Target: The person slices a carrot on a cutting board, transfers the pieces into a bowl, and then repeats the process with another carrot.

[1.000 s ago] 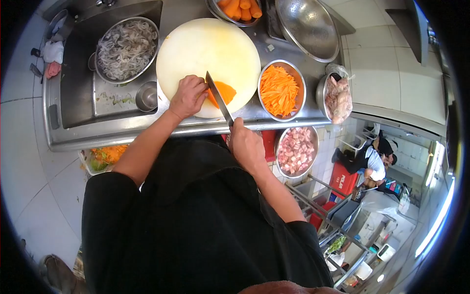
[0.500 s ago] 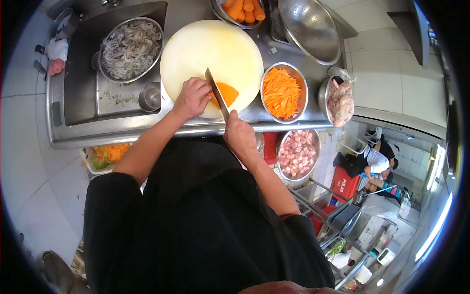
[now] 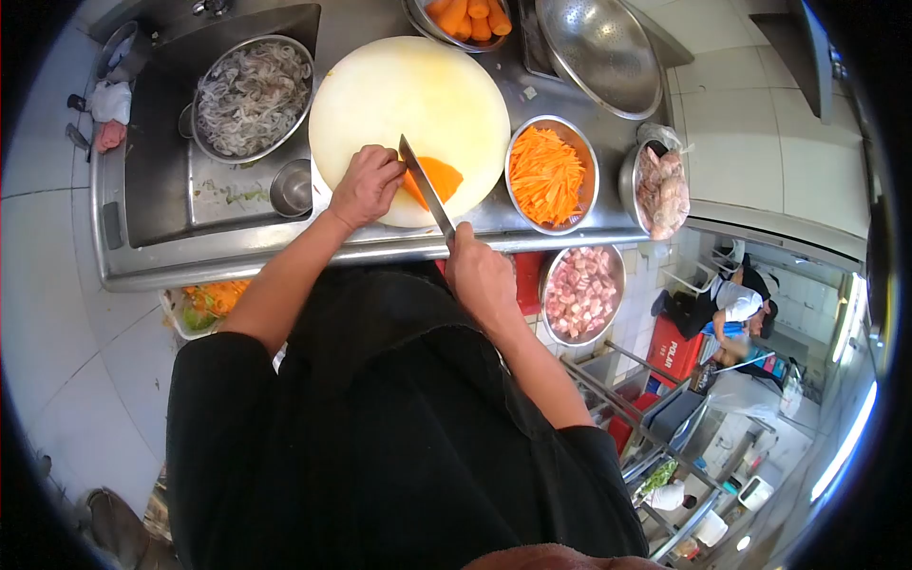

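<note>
My right hand (image 3: 480,275) is wrapped round the handle of a knife (image 3: 427,188), whose blade slants up and left over a round white cutting board (image 3: 408,95). Beneath and to the right of the blade lie flat orange carrot slices (image 3: 444,178). My left hand (image 3: 369,185) rests on the board just left of the blade, fingers curled together at the left edge of the orange pieces; what lies under them is hidden. Right of the board stands a metal bowl (image 3: 594,180) of orange carrot strips (image 3: 545,176).
Left is a sink (image 3: 157,171) with a bowl of greyish strips (image 3: 252,98). Whole carrots (image 3: 470,17), a colander (image 3: 603,52) and bagged meat (image 3: 662,190) sit behind and right. Diced meat (image 3: 581,293) is below the counter's edge. Another person (image 3: 736,299) is far right.
My right hand has drawn back toward the counter's edge and slightly right, pulling the knife with it. My left hand has shifted slightly left. The view has moved a little.
</note>
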Motion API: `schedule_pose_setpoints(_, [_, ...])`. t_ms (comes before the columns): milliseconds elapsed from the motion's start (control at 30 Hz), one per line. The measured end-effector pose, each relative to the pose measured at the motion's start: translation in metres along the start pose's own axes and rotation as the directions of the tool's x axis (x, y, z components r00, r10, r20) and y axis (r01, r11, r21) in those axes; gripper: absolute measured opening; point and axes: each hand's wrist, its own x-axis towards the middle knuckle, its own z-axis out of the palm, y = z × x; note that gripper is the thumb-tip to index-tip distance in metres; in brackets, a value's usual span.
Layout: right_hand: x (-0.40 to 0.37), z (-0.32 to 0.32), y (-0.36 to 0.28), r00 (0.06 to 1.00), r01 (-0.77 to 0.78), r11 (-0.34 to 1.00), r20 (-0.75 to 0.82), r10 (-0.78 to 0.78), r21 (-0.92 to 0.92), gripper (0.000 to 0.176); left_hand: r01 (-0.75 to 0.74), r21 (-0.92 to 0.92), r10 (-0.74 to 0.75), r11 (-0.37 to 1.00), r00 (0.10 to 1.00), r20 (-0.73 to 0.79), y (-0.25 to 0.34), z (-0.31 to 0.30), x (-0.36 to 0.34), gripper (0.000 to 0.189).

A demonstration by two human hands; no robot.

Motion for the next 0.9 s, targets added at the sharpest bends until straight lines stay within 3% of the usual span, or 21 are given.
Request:
schedule_pose_setpoints(200, [-0.005,0.009,0.006,0.999,0.007,1.0,0.038,-0.008,0.013,0.011,-0.006,-0.043,0.006,0.999,1.0,-0.001,-0.001,0.0,-0.001,0.02])
schedule_pose_setpoints(400, [0.041,0.062,0.012,0.998,0.061,0.998,-0.027,-0.061,0.008,0.013,0.026,-0.047,-0.027,0.999,1.0,-0.017,-0.004,0.003,-0.002,0.02])
schedule_pose_setpoints(900, [0.002,0.002,-0.001,0.997,-0.014,1.0,0.073,0.014,0.007,0.011,0.021,-0.057,-0.024,0.998,0.999,-0.044,-0.005,0.001,-0.003,0.02])
